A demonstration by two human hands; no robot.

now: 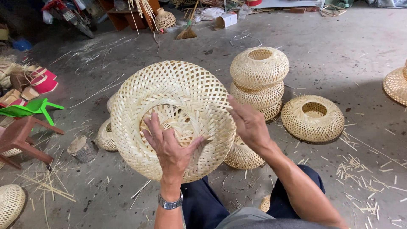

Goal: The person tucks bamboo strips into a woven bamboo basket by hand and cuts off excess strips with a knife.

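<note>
A large round woven bamboo basket [169, 91], pale yellow with an open lattice weave, is held up in front of me, its opening facing me. My left hand [169, 148] grips the near rim with fingers reaching into the opening; a metal watch sits on that wrist. On the basket's right edge my right hand [248, 123] presses with its fingers against the rim. Both forearms reach up from my lap, over dark trousers.
A stack of finished woven baskets [258, 80] stands just behind, another basket [313, 117] lies to its right, more baskets [242, 154] sit under the held one. Bamboo strips litter the concrete floor. A wooden stool [19, 138], green plastic chair [29, 108] and log block [82, 148] are at left.
</note>
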